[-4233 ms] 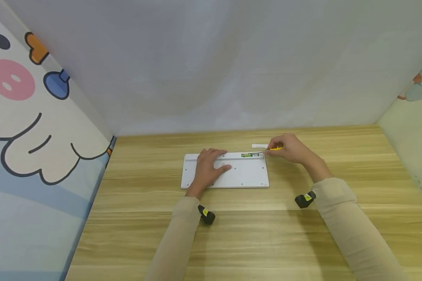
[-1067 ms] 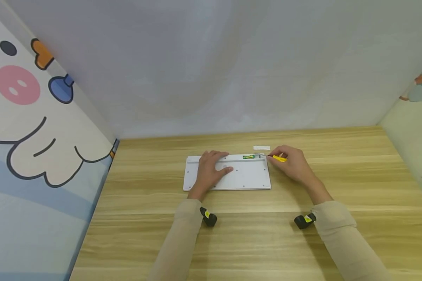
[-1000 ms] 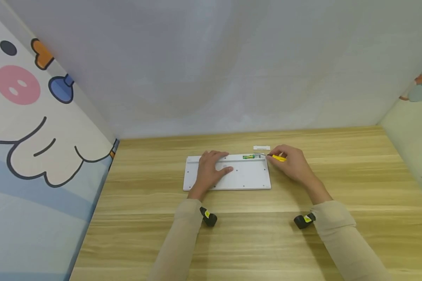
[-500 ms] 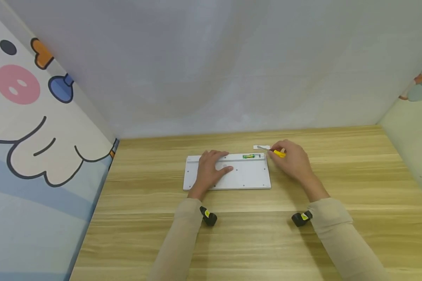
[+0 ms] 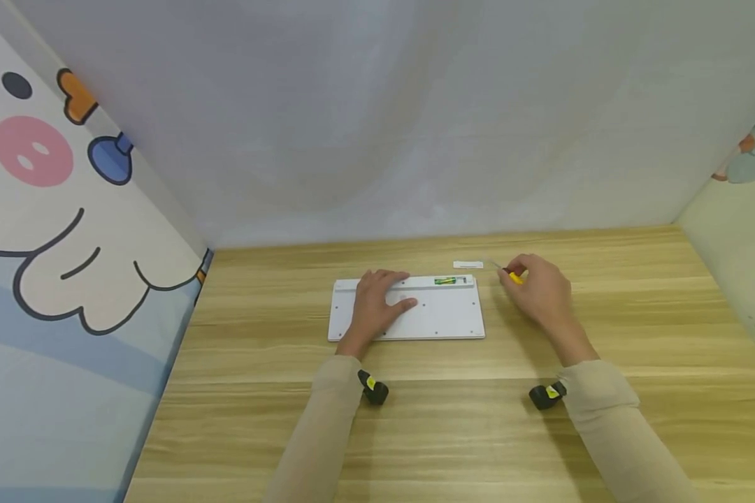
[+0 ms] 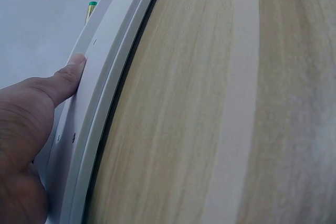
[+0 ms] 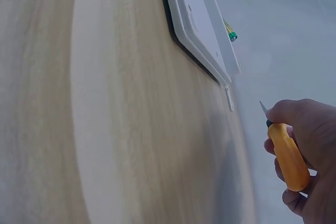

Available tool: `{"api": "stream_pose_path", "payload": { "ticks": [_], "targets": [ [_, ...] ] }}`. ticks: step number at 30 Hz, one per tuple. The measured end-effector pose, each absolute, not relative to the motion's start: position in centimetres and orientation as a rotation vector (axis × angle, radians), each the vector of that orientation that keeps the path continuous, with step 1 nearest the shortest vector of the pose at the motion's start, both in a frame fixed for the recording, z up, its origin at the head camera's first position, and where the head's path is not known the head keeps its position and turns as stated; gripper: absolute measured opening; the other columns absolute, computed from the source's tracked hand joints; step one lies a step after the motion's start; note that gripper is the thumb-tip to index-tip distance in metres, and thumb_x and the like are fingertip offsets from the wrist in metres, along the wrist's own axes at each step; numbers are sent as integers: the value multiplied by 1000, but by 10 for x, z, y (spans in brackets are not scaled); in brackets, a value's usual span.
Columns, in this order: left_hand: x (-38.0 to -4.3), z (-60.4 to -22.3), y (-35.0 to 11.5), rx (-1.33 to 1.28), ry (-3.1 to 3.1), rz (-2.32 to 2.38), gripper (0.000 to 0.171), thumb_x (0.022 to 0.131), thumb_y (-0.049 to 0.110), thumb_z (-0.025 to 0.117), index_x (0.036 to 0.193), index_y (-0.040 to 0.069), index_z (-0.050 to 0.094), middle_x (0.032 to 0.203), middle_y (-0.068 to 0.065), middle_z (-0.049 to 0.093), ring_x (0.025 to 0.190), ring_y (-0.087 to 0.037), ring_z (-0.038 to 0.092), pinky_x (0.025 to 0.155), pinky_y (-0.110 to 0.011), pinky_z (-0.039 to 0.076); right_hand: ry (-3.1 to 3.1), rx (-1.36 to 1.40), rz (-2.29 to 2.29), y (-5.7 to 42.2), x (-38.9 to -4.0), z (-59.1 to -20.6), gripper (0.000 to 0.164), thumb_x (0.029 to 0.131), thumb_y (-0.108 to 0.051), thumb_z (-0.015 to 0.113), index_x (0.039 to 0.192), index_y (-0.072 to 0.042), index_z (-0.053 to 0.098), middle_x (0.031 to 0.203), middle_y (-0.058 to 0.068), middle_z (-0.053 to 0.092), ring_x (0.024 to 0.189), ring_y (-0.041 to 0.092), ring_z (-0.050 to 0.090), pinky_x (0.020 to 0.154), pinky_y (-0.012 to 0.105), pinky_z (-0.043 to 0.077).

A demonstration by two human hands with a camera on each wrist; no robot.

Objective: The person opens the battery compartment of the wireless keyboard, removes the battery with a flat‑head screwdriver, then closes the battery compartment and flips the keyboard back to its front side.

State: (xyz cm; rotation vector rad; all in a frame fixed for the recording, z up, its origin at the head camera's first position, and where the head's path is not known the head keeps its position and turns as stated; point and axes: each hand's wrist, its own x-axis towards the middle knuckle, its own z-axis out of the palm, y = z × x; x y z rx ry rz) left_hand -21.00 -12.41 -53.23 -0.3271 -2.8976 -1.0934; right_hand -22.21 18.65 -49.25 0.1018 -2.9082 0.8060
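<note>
A white keyboard (image 5: pixel 440 318) lies face down on the table, its battery compartment uncovered along the far ridge. In that slot sits a green battery (image 5: pixel 444 281); both wrist views show one end of the battery (image 7: pixel 230 31) sticking up above the ridge. My left hand (image 5: pixel 372 307) rests on the left part of the keyboard, thumb extended across its back and fingers toward the far edge. My right hand (image 5: pixel 541 290) grips the yellow handle of a small screwdriver (image 7: pixel 287 156), right of the keyboard. Its thin metal tip is clear of the compartment.
A small white battery cover (image 5: pixel 468 265) lies on the wooden table (image 5: pixel 453 433) just beyond the keyboard's far right corner. A pale wall (image 5: pixel 415 140) rises behind the table's back edge. On the left stands a cartoon-printed panel (image 5: pixel 50 244).
My right hand has drawn the screwdriver out of the compartment, passed its tip over the cover and moved right. The left hand has kept its place on the keyboard.
</note>
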Motion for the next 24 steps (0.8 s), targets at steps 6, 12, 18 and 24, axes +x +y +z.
{"api": "stream_pose_path", "payload": {
  "ticks": [6,12,18,24],
  "targets": [
    [-210,-534,-124,-326,-2893,-1092,56,89,39,78,139,20,62,139,-7,64,138,-27,54,134,-48,13,-2943,27,787,197,-219,-491,29,98,-36,63,99,-8,70,102,15,75,80,30,65,53,26,40],
    [-211,-535,-124,-325,-2889,-1093,56,89,39,78,138,20,62,140,-7,64,138,-27,54,135,-47,12,-2981,-14,766,208,-218,-493,31,97,-37,63,99,-6,70,101,17,75,85,34,69,53,28,42],
    [-211,-535,-125,-331,-2890,-1092,56,89,40,77,139,21,62,140,-7,64,138,-27,54,135,-47,12,-3017,-40,753,215,-216,-495,33,96,-37,63,98,-5,70,98,16,74,82,32,69,53,29,43],
    [-212,-537,-125,-327,-2902,-1088,56,89,41,76,139,22,61,141,-5,63,139,-26,53,135,-47,12,-3070,-65,710,219,-216,-496,34,96,-39,62,100,-6,69,100,16,74,81,32,69,52,28,43]
  ]
}}
